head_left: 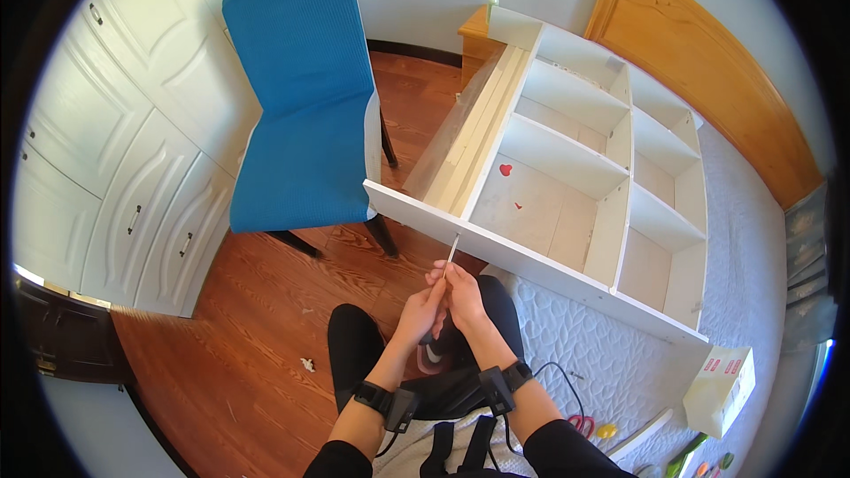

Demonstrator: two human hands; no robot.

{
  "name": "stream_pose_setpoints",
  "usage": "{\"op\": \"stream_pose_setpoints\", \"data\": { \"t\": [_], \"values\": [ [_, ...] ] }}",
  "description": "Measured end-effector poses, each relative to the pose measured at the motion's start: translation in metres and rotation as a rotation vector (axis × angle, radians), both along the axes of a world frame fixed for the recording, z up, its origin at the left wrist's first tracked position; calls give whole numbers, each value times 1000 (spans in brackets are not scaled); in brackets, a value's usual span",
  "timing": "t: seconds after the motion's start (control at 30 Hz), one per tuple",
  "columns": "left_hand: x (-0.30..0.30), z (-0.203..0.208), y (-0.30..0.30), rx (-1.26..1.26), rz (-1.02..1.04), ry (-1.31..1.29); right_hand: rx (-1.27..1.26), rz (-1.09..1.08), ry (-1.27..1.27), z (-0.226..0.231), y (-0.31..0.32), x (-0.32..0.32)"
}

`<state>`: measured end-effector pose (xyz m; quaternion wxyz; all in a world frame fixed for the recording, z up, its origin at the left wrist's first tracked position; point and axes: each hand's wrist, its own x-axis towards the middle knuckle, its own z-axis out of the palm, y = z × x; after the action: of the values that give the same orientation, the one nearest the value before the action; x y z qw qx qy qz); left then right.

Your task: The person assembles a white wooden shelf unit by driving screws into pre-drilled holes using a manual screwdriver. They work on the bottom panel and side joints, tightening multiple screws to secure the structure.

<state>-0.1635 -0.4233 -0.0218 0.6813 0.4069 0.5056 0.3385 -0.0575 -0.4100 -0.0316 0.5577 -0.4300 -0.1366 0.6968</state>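
Both of my hands are closed together around a screwdriver (pixel 454 248) in front of my knees. My left hand (pixel 420 312) is wrapped low on it, where a bit of dark handle shows beneath the fingers. Close beside it, my right hand (pixel 464 294) pinches the thin metal shaft near the top. The shaft's tip meets the outer face of a long white board (pixel 522 258), the near side of a white shelf unit (pixel 630 204). That unit lies on its back, with several open compartments facing up. The fingers partly hide the screwdriver.
A blue-covered chair (pixel 305 106) stands left of the unit, before white cabinets (pixel 150 133). The unit rests on a bed with a pale quilted cover (pixel 567 336). A white box (pixel 719 389), red-handled scissors (pixel 582 425) and small items lie at lower right.
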Motion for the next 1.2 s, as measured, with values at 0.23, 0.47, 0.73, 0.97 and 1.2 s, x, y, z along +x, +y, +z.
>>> {"op": "stream_pose_setpoints", "data": {
  "t": [0.23, 0.47, 0.73, 0.97, 1.2],
  "values": [
    [8, 2, -55, 325, 161, 1008, 152, -49, 129, -15, 0, -6],
    [-4, -22, -30, -42, 78, 296, 44, -18, 141, -3, -1, -2],
    [-21, -4, -24, -277, -58, -123, 139, 52, 357, -9, 2, 0],
    [-10, 0, -21, 37, 16, 205, 97, 22, 235, 5, 2, -1],
    [-31, 8, -13, -333, -180, -201, 66, 9, 314, 2, 3, -3]
  ]
}}
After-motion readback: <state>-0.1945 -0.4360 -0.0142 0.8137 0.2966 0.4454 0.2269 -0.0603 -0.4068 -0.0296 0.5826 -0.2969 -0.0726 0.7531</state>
